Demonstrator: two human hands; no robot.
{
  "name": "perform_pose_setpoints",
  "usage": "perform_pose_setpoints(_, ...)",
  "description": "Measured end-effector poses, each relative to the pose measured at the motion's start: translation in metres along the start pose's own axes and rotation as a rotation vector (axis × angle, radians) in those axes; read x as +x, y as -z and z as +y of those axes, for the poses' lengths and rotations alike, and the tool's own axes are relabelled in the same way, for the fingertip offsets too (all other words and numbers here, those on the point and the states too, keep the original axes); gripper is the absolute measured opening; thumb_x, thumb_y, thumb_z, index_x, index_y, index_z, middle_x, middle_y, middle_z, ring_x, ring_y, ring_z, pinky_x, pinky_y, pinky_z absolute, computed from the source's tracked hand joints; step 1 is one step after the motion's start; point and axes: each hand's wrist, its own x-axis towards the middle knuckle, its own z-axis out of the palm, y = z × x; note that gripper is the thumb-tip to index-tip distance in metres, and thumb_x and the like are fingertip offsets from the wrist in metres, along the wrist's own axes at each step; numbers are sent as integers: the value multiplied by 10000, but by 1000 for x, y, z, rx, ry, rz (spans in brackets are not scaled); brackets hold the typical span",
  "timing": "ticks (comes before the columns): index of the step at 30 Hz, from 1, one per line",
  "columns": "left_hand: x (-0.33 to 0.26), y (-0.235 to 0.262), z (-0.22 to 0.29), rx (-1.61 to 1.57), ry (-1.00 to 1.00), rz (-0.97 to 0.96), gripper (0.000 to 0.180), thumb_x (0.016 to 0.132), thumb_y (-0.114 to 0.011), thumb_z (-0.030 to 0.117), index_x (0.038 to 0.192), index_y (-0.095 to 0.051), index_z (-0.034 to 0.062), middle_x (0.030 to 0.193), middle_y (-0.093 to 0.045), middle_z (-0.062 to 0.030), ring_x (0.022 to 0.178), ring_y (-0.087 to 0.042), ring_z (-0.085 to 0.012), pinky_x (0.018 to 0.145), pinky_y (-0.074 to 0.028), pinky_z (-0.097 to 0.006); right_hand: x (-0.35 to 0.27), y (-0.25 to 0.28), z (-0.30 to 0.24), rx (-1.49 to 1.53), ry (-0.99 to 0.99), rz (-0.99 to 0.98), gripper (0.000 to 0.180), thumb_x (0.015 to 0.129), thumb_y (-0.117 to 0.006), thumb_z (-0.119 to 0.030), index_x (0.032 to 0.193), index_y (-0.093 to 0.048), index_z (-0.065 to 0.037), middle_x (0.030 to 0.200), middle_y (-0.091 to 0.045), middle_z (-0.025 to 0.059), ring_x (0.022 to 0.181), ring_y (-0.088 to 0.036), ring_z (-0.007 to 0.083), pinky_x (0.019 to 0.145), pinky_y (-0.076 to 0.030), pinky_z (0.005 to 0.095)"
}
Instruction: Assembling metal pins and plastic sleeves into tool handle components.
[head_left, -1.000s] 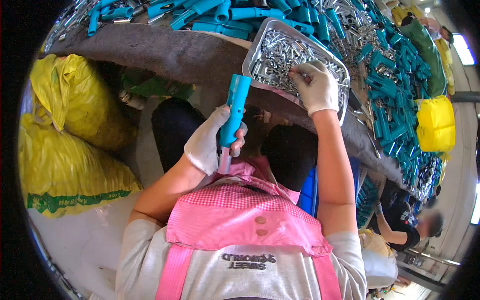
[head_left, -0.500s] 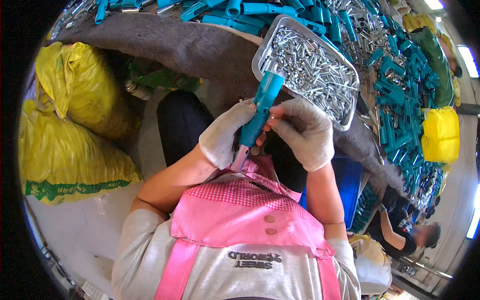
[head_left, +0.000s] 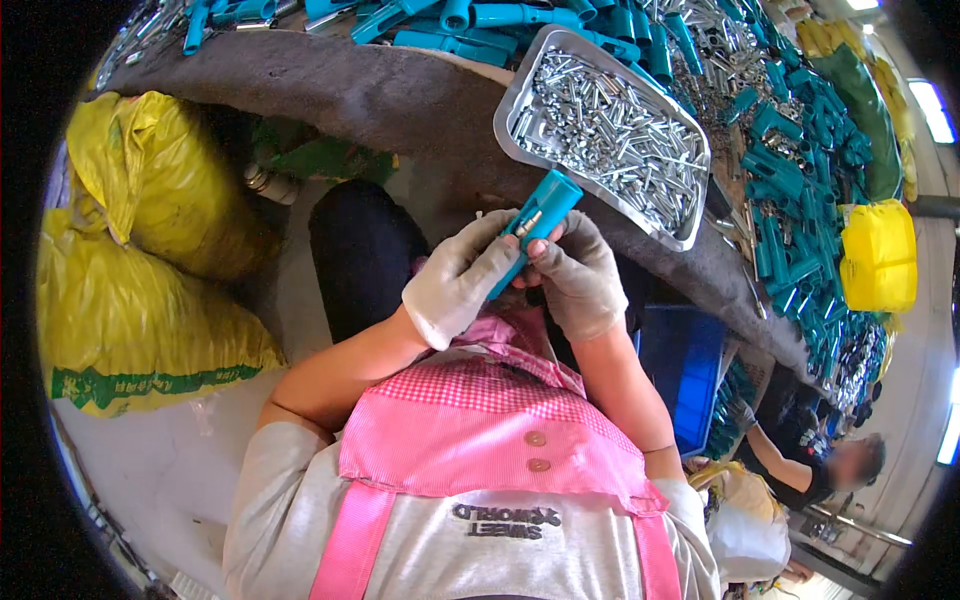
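In front of my apron I hold a teal tubular plastic part [head_left: 560, 192], tilted with its open end up and to the right. A small metal pin [head_left: 529, 223] lies in a slot along its side. My left hand [head_left: 450, 275], in a pale work glove with bare fingertips, is closed round the lower part of the tube. My right hand [head_left: 583, 285], gloved alike, pinches the tube from the right, its fingertips beside the pin. The tube's lower end is hidden by my hands.
Beyond my hands, a metal tray [head_left: 503, 118] of loose pins and small fittings sits on the table's edge. Several teal parts [head_left: 785, 180] are heaped behind it. Yellow sacks [head_left: 150, 290] stand at left, a blue crate [head_left: 682, 375] at right. Another person [head_left: 800, 450] works farther right.
The teal part has turned in my hands, and its slot with the pin now shows. My right hand has come inward and closed on it. The metal lower end is now hidden.
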Motion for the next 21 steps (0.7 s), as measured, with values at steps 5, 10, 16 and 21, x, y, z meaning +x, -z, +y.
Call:
perform_pose_setpoints(5,-10,-2,10,160,72,106,378,926,-494,292,1203,-459,38,835,-529,-27,658,-489,-68,585,-416,-210,15,-9,-48,-568,120,-117,221,880,-590,-254,842,-603,-37,712,-579,10,641,-535,75,599,-450,225)
perform_pose_setpoints(10,-1,5,0,-231,105,108,343,921,-487,327,1117,-381,66,754,-492,-35,558,-464,-86,465,-376,-220,95,7,-86,-1801,717,22,138,791,-619,-140,913,-671,-103,943,-621,60,842,-614,258,745,-480,339)
perform_pose_setpoints(16,5,15,6,-392,256,223,382,916,-460,404,1088,-466,64,781,-507,-25,574,-478,-90,482,-396,-223,107,7,-90,-1989,751,-31,140,773,-626,-220,880,-672,-142,938,-597,53,817,-599,287,714,-483,382)
perform_pose_setpoints(21,9,26,4,-655,391,125,403,931,-404,426,1062,-482,53,744,-478,-12,540,-434,-82,440,-337,-201,111,10,-89,-1899,750,-25,152,778,-631,-234,895,-674,-147,885,-597,31,724,-603,203,663,-482,312)
